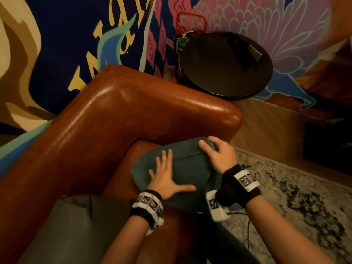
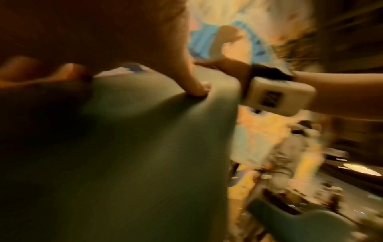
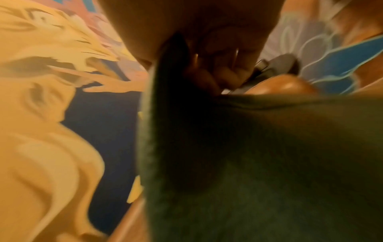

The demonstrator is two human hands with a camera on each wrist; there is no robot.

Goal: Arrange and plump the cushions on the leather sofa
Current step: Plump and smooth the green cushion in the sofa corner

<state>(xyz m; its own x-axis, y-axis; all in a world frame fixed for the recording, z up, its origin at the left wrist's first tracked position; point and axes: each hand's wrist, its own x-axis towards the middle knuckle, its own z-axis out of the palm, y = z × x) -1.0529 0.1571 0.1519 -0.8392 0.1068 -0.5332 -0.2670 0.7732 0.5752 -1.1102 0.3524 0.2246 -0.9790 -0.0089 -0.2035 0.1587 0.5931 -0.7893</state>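
1. Head view, lower centre of the frame: a teal cushion (image 1: 182, 168) lies in the corner of the brown leather sofa (image 1: 99, 119), on the seat beside the armrest.
2. The left hand (image 1: 167, 180) lies flat on the cushion face, fingers straight and spread wide, thumb out to the right. It presses and grasps nothing.
3. The right hand (image 1: 219, 155) sits on the cushion's upper right corner. The right wrist view shows its fingers (image 3: 209, 77) curled over the edge of the fabric, so it holds that corner.
4. The left wrist view is blurred; it shows the left thumb (image 2: 194, 88) denting the cushion (image 2: 132, 147) surface.
5. A second, grey cushion (image 1: 76, 225) lies at the lower left of the frame on the seat, untouched by either hand.
6. Upper right of the frame: a round black table (image 1: 226, 63) stands behind the armrest, with a patterned rug (image 1: 295, 197) on the floor at the right.
7. Progress, as a judgement: plumping of the teal cushion appears to be in hand. It is not yet stood against the backrest. The grey cushion looks slumped and probably needs plumping and placing as well.
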